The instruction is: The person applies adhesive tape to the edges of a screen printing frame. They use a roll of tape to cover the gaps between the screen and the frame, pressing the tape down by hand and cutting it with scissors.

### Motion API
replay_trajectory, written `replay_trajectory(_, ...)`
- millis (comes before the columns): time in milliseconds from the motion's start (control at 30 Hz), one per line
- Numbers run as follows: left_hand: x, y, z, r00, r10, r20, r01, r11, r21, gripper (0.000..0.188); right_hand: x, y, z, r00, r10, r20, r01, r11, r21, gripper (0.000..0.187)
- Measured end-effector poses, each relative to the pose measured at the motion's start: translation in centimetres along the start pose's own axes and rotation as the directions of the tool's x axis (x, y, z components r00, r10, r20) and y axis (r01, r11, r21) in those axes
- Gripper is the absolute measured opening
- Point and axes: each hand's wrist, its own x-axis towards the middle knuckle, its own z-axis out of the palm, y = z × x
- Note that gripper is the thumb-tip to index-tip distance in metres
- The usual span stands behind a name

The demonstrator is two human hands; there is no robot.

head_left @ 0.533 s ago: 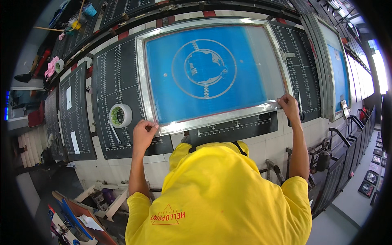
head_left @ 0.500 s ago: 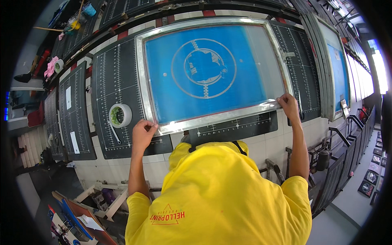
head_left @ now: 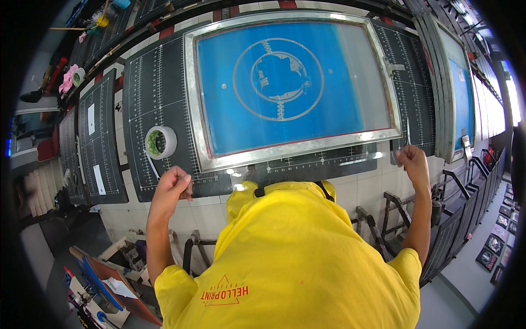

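Observation:
A silver-framed printing screen [head_left: 285, 148] with blue mesh and a round pale design lies on a dark, ruler-marked board. My left hand [head_left: 172, 185] is closed in a pinch off the screen's near left corner. My right hand [head_left: 413, 160] pinches off its near right corner. Between them stretches what looks like a clear film strip [head_left: 359, 160], visible mainly by its glints along the near edge of the screen; its full outline is hard to make out. Neither hand touches the frame. A white tape roll [head_left: 170, 141] with a green inside sits left of the screen.
Further ruler-marked boards [head_left: 101, 148] stand to the left, with white strips on one. More framed screens [head_left: 438, 98] lean at the right. A thin tool [head_left: 409, 131] lies beside my right hand. Metal racks [head_left: 466, 219] fill the lower right.
Both hands have come away from the near corners of the screen and moved apart, toward me. The glints of the clear strip have moved off the frame edge with them.

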Motion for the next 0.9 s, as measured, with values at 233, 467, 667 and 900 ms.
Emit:
replay_trajectory(233, -6.2, -4.3, -0.2, 0.951, -0.308, 0.009, 0.307, 0.947, -0.092, 0.013, -10.3, 7.2, 3.2, 0.915, 0.263, 0.307, -0.267, 0.963, -0.031, 0.017)
replay_trajectory(467, -9.4, -13.2, 5.1, 0.831, -0.506, 0.229, 0.518, 0.855, 0.01, 0.01, -20.9, 9.8, 15.7, 0.763, 0.476, 0.438, -0.532, 0.847, 0.007, 0.023)
replay_trajectory(667, -6.3, -7.8, 1.2, 0.918, -0.366, 0.151, 0.336, 0.922, 0.191, 0.008, -14.0, 8.1, 7.4, 0.759, 0.427, 0.491, -0.452, 0.889, -0.075, 0.02)
replay_trajectory(900, -2.4, 2.5, -1.5, 0.987, 0.159, 0.035, -0.16, 0.902, 0.401, 0.01, -4.5, 1.6, 0.1, 0.995, 0.038, 0.089, -0.045, 0.996, 0.078, 0.02)
